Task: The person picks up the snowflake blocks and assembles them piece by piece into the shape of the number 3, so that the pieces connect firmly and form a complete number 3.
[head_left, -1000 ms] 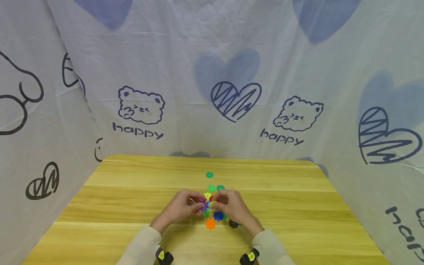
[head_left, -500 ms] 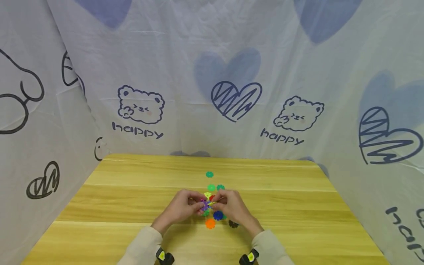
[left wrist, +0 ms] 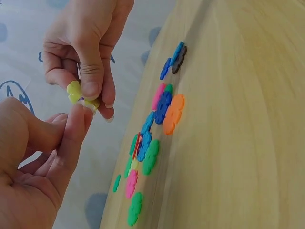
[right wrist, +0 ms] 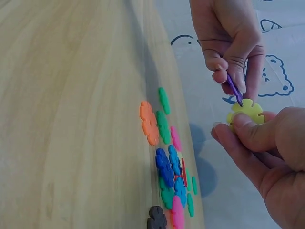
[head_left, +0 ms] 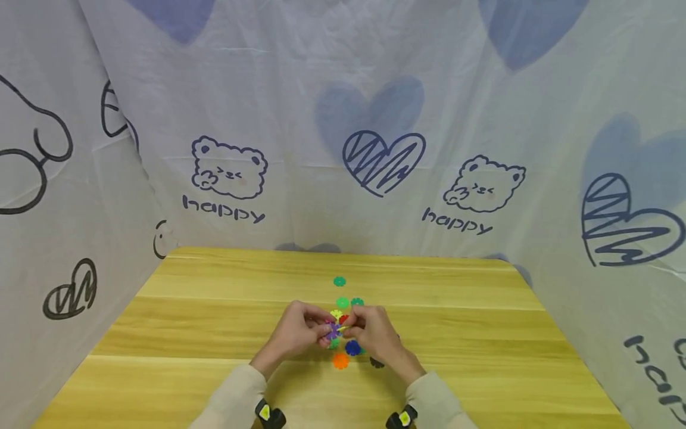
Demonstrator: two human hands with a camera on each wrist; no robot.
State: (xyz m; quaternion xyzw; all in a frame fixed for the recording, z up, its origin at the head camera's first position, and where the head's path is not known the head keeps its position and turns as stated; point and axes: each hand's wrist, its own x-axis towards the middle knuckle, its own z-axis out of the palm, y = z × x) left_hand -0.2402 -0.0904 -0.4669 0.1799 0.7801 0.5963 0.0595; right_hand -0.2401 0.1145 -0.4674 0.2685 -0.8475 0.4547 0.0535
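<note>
Two hands meet above the worktop (head_left: 214, 333), near the front edge: the left hand (head_left: 297, 330) has a purple disc (right wrist: 234, 89) pinched edge-on in its grip, the right hand (head_left: 372, 330) pinches a yellow disc (right wrist: 246, 111), and the two pieces touch between the fingertips. Just below them lies a heap of loose discs (left wrist: 152, 138), an orange disc (head_left: 340, 360) nearest. Farther back, a green disc (head_left: 339, 281) sits alone.
</note>
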